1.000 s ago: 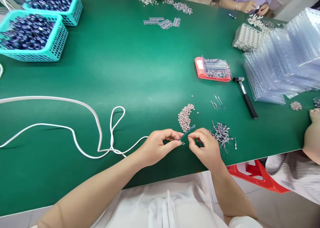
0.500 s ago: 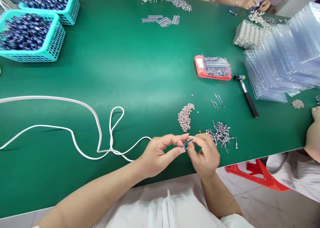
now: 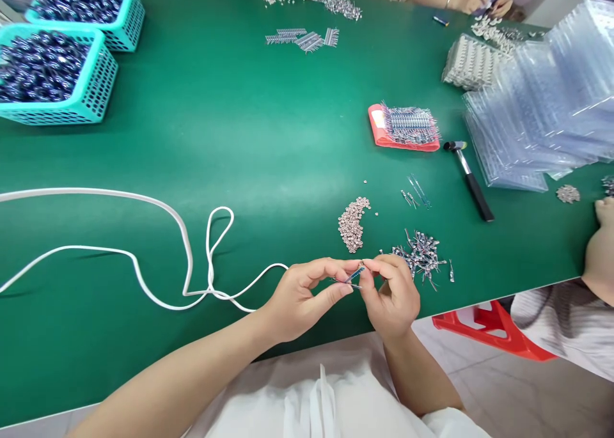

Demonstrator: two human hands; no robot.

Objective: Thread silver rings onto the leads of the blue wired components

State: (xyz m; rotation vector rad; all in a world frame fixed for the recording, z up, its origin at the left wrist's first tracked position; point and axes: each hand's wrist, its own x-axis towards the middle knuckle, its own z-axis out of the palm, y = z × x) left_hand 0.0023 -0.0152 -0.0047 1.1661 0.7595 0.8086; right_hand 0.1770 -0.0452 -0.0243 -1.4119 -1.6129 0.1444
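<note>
One second ago the right hand (image 3: 394, 297) was apart from the thin blue strip (image 3: 355, 274); now its fingers have come to the upper end of it — so, in my judgement, the work has become two-handed and is concentrated at this end. The strip is held above the green surface (image 3: 192, 137), near the heap of small round pieces (image 3: 352, 226). Its long axis goes diagonally, from the left hand (image 3: 307, 292) up and rightward. The left fingers pinch it closely; the right ones are nearly together, but what they grip I cannot tell.
</note>
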